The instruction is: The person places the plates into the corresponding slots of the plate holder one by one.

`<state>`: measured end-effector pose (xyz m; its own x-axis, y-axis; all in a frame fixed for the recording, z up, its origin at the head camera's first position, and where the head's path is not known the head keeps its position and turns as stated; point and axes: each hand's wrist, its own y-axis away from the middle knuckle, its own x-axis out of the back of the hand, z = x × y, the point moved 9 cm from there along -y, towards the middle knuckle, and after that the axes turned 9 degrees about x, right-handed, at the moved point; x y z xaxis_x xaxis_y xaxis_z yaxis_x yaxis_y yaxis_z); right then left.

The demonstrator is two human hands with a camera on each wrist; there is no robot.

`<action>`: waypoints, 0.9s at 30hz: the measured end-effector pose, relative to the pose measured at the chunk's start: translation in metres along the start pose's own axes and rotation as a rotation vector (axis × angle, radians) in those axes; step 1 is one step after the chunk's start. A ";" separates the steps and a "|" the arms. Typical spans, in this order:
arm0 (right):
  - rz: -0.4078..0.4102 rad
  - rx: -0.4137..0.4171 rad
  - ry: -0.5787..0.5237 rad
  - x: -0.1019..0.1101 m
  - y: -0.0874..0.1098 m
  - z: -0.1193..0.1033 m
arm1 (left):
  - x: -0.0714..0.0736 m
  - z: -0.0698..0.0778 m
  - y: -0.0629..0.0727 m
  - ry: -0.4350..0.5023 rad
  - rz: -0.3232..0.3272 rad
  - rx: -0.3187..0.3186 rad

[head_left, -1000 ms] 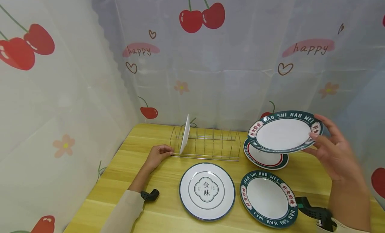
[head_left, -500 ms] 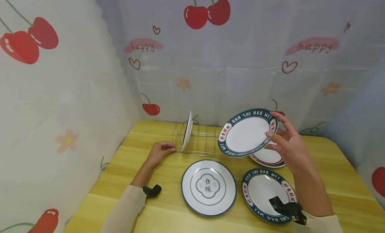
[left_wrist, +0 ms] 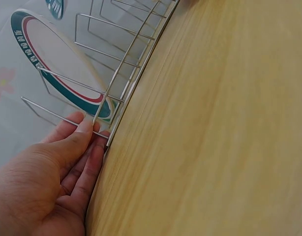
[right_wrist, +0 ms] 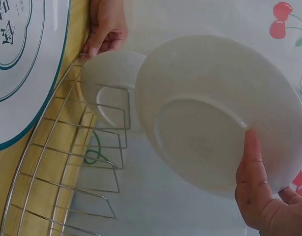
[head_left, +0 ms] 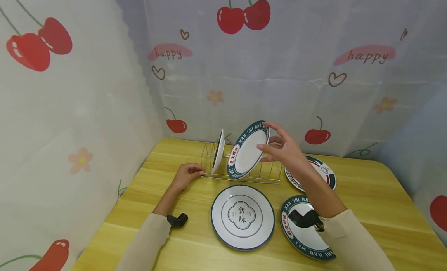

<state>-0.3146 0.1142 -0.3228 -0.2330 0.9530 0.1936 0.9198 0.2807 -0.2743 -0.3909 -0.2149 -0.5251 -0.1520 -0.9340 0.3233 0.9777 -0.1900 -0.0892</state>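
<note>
Before the wire dish rack point(head_left: 260, 179) lies a blue-rimmed plate point(head_left: 242, 218). The left hand point(head_left: 186, 176) pinches the rack's left end between thumb and fingers. Over the rack, the right hand point(head_left: 287, 150) pinches a tilted green-rimmed plate point(head_left: 249, 154).

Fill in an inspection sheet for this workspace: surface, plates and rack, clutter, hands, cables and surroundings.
Surface: yellow wood-grain table
Plates and rack: wire rack with one standing plate; held plate tilted at the rack, contact unclear; on the table, blue-rimmed plate, near green-rimmed plate, far red-ringed plate
Clutter: nothing seen
Hands: left hand pinches the rack's left end; right hand grips the held plate's edge
Cables: nothing seen; black devices on both wrists
Surroundings: cherry-print sheets behind and left
</note>
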 end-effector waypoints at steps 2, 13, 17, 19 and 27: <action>-0.026 0.008 0.005 -0.008 -0.009 -0.001 | -0.001 0.001 0.000 0.010 -0.002 -0.002; -0.167 -0.015 0.068 -0.053 -0.056 0.005 | 0.001 0.002 0.001 0.028 0.006 -0.014; -0.181 0.002 0.125 -0.060 -0.066 0.008 | -0.002 0.004 0.001 0.023 -0.007 -0.035; -0.183 0.019 0.136 -0.061 -0.070 0.008 | -0.004 0.004 0.001 0.026 -0.017 -0.041; -0.230 0.016 0.158 -0.078 -0.079 0.021 | -0.001 0.003 0.002 0.028 -0.004 -0.005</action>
<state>-0.3756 0.0201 -0.3358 -0.3820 0.8346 0.3969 0.8429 0.4907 -0.2205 -0.3883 -0.2136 -0.5233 -0.1597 -0.9414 0.2970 0.9764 -0.1949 -0.0930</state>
